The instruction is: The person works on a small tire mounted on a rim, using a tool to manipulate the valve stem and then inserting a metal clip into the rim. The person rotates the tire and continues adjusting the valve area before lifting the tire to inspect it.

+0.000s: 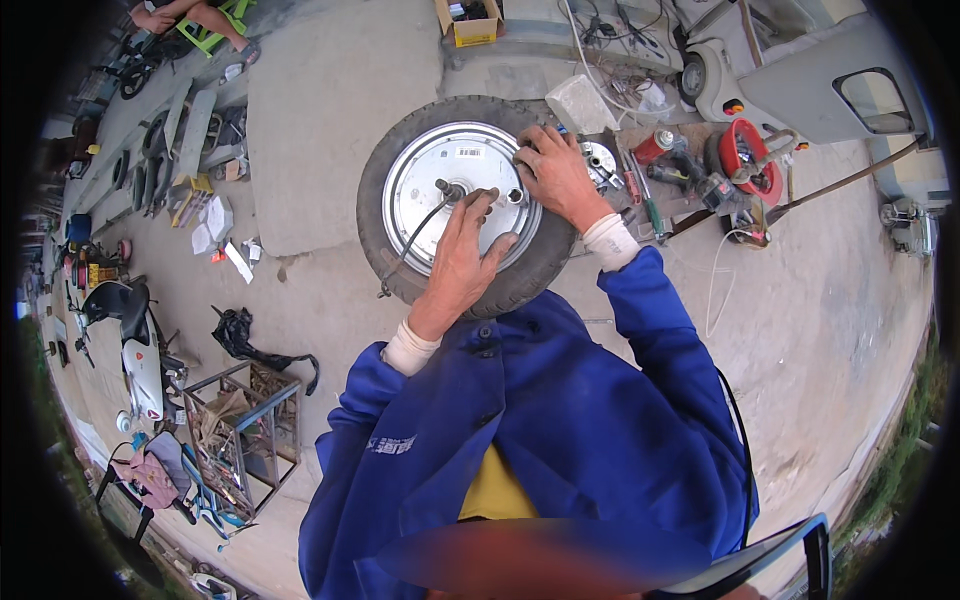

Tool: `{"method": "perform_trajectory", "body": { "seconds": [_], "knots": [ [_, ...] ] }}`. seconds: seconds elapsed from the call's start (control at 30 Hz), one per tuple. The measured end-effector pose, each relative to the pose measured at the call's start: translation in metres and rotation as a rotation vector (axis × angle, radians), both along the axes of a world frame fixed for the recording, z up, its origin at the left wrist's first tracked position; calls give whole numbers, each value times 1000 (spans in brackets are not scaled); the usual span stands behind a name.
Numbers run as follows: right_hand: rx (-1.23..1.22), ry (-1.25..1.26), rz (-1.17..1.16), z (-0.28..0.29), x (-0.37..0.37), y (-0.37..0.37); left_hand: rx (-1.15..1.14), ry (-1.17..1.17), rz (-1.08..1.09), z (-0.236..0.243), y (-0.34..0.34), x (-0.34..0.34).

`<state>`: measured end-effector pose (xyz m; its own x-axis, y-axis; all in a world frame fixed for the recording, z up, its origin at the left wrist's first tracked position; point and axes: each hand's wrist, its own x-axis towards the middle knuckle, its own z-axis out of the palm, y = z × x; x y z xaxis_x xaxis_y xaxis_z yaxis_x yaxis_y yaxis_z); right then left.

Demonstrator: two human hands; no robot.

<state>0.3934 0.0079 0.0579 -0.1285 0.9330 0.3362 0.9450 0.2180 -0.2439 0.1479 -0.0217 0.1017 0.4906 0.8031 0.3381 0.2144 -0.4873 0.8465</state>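
In front of me a black tyre [390, 150] surrounds a silver hub wheel [420, 165] with a central axle [447, 187] and a black cable [410, 250]. My left hand [465, 250] lies over the hub just right of the axle, fingers stretched and slightly bent, thumb apart. My right hand [560, 175] is at the upper right edge of the rim, its fingers bent and pressed together; what is between them is hidden. A small socket-like metal piece [515, 196] sits on the hub between my hands.
Tools [640, 195], a spray can [655, 145] and a red basin [750, 160] lie at right beside a concrete block [582, 100] and vehicle [800, 90]. A scooter [140, 350] and metal frame [240, 440] stand left. Another person's leg [215, 25] shows at the upper left.
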Motion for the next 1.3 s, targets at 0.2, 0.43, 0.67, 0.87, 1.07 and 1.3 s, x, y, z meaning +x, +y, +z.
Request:
{"method": "perform_trajectory", "body": {
  "seconds": [0.2,0.43,0.67,0.87,1.07,1.3],
  "knots": [
    [-14,178,22,2,7,-2,-39,75,-120,-13,23,32],
    [144,420,-198,-1,1,-6,-267,-255,60,16,35,45],
    [134,430,-369,-10,-5,-9,-159,-52,151,-12,68,57],
    [82,440,-376,-7,-6,-10,-145,-34,128,-23,77,59],
    [103,475,-377,-14,-5,-9,-155,61,135,-11,70,64],
    [57,495,-376,-9,-5,-11,137,283,6,21,78,63]
  ]
}}
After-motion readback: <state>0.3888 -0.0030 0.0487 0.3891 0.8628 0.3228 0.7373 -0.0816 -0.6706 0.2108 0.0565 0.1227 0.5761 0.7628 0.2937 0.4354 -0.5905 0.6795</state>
